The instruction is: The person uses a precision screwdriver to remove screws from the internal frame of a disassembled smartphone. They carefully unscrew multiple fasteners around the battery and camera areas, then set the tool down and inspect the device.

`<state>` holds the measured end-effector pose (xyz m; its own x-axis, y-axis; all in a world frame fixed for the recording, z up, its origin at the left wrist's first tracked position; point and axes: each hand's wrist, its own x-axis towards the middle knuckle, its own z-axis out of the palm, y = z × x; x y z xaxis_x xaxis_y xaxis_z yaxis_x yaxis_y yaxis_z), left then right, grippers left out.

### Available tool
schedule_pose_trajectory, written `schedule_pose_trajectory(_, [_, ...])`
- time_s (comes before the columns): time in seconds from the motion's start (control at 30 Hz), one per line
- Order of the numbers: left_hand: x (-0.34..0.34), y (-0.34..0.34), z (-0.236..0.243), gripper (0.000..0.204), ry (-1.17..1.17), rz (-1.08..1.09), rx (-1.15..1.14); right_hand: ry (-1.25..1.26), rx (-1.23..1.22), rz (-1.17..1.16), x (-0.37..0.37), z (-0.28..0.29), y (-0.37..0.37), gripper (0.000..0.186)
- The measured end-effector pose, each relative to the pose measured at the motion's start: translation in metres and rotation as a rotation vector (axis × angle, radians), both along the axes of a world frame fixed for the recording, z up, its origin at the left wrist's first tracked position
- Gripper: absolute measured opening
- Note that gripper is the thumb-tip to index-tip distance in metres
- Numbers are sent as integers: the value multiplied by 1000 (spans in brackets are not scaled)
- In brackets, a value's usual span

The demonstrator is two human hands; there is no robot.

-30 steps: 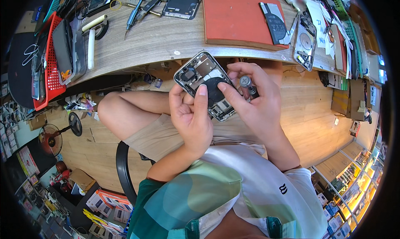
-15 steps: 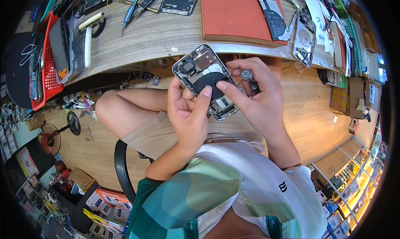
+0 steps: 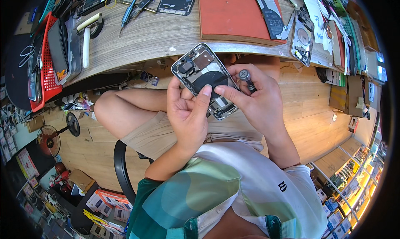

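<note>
An opened smartphone [image 3: 201, 63], its inner parts bare, is held tilted over my lap, just off the desk edge. My left hand [image 3: 187, 110] grips its left side, fingers behind and thumb on the round black pad [image 3: 213, 81] inside. My right hand [image 3: 256, 95] holds the lower right side, its thumb pressing on the same pad. Tucked in the curled fingers of that hand is a dark screwdriver [image 3: 247, 79], its round cap facing up. The fingers behind the phone are partly hidden.
On the wooden desk [image 3: 166, 39] lie a red mat [image 3: 229, 18], a phone battery [image 3: 271, 20], a phone housing [image 3: 303, 37], a phone screen [image 3: 178, 1] and a blue screwdriver [image 3: 130, 12]. A red basket [image 3: 51, 68] stands left. A fan [image 3: 48, 140] is on the floor side.
The phone and both hands stay almost in place. The screwdriver in my right hand has tilted slightly, its cap shifting a little to the left.
</note>
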<state>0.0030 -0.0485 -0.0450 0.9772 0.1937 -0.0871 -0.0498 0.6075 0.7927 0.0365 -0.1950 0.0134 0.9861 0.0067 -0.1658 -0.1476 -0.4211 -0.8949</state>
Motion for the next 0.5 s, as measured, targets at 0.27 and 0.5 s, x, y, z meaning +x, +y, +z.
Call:
schedule_pose_trajectory(0.27, [-1,-1,0,56,7,-3,16,96,50,-17,1,0,-4,33])
schedule_pose_trajectory(0.5, [-1,0,-3,57,6,38,31,-39,73,-61,-2,-7,3,34])
